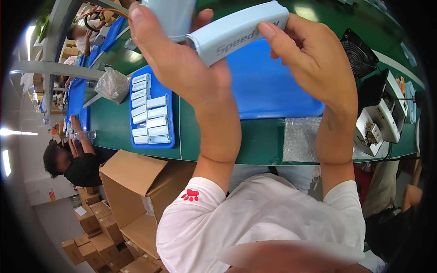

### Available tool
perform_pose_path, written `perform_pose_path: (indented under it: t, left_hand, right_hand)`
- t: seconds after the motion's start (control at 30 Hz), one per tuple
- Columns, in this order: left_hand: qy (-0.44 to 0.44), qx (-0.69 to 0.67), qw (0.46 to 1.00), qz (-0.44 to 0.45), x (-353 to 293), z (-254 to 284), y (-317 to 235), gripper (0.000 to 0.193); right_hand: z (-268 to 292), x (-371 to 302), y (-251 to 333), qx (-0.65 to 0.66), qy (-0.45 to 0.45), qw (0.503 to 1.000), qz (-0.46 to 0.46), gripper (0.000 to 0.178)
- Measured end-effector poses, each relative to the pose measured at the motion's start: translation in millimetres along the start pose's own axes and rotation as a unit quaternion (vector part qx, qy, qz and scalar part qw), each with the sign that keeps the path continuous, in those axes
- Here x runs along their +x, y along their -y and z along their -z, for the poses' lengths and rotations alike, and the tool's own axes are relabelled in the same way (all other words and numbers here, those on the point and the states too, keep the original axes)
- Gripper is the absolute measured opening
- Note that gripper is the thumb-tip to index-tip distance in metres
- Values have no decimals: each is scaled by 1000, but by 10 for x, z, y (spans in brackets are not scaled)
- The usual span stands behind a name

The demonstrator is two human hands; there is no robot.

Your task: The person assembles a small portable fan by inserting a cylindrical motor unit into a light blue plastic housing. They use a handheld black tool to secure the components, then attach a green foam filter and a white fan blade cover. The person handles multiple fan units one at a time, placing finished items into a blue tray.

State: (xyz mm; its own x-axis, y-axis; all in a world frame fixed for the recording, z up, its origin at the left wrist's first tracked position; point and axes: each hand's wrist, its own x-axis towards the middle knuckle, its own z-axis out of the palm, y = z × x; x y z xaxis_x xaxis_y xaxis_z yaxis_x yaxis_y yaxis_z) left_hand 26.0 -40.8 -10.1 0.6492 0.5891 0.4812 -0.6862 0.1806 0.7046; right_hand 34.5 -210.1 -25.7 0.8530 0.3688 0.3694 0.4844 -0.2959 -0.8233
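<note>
My right hand (pixel 314 61) pinches one end of a long, slightly curved light-blue plastic casing (pixel 241 32) with dark print on its side. The casing's other end meets the palm of my left hand (pixel 182 68). That hand is closed around a second light-blue piece (pixel 170 18), held upright and cut off by the top edge of the view. Thin orange and red wires (pixel 111 11) run leftward from near my left thumb. Below both hands lies a blue tray (pixel 273 102) on the green table.
At the left a blue tray (pixel 173 132) holds several light-blue casings (pixel 157 122), beside a clear bag (pixel 112 85). A black fan (pixel 357 53) and a white device (pixel 380 123) stand at the right, near bubble wrap (pixel 300 139). An open cardboard box (pixel 132 170) sits below the table edge; another person (pixel 86 166) works at far left.
</note>
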Motion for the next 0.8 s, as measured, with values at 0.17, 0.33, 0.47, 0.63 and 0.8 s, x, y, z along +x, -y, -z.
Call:
perform_pose_path:
  t: [0.17,0.33,0.47,0.63,0.8]
  left_hand:
    - [7,-44,999,12,-108,-3,43,42]
    - [54,-22,998,-36,-217,-169,49,44]
    - [118,81,968,-207,-236,-242,212,48]
    - [106,85,974,-181,-151,-152,149,55]
    - [195,143,958,-155,-117,-72,33,66]
  right_hand:
    - [254,36,263,89,79,992,47,39]
    - [-173,60,62,397,-135,906,49,55]
    - [-42,115,26,357,-177,910,113,58]
    - [386,-4,77,303,-116,923,204,82]
    - [447,-52,12,267,-156,873,376,82]
